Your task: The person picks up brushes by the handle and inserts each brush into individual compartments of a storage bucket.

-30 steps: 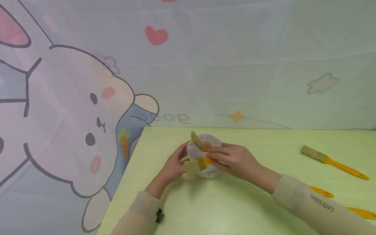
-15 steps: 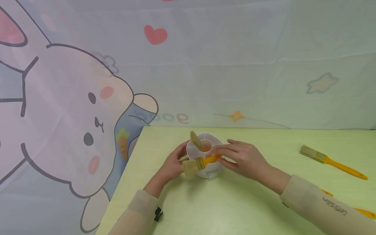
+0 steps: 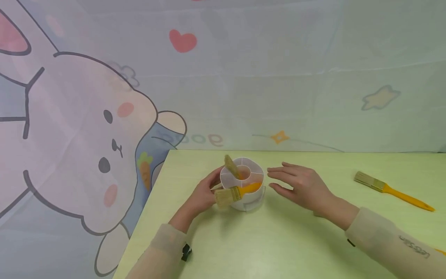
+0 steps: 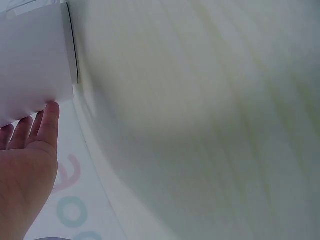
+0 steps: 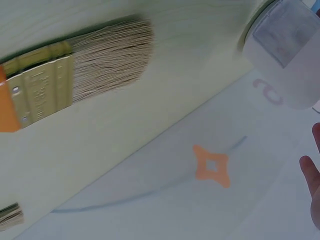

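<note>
A white round holder with divided compartments stands near the back left of the table. My left hand holds its left side; in the left wrist view the fingertips press on the white wall. One paintbrush leans in the holder, bristles up. Across the front rim lies another paintbrush, its bristles jutting left and its orange handle inside a compartment. Just right of the holder, my right hand is apart from it, fingers extended and holding nothing.
More paintbrushes lie on the table: one at the right, one under my right wrist, its bristles large in the right wrist view. An orange handle shows at the right edge. A printed cloth hangs behind.
My right hand has let go of the front paintbrush and drawn back to the right. That brush stays in the holder, its handle now uncovered. My left hand keeps its place.
</note>
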A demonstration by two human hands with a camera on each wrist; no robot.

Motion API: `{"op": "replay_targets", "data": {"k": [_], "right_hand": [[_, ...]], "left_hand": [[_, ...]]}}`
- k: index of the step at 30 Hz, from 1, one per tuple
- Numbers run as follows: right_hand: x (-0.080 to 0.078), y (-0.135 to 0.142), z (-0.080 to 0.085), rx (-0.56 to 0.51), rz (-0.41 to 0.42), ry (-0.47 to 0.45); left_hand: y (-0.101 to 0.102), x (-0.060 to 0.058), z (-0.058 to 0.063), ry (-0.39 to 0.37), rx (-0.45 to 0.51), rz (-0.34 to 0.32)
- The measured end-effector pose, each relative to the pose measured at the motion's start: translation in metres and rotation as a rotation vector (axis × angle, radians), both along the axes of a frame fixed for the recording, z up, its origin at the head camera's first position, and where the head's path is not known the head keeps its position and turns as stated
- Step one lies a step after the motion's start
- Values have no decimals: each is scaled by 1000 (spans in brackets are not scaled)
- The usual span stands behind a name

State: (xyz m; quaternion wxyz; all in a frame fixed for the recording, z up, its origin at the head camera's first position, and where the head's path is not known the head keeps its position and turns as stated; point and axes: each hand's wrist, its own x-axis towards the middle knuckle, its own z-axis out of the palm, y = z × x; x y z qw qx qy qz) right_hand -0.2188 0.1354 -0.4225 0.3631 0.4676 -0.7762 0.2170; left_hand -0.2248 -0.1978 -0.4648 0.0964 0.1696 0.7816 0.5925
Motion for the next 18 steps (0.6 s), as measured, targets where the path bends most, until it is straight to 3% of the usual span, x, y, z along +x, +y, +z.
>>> {"op": "replay_targets", "data": {"k": [18], "right_hand": [[5,20,-1,-19,-34,-31]], "left_hand": [[-3,0,0,-7,-40,33]]}}
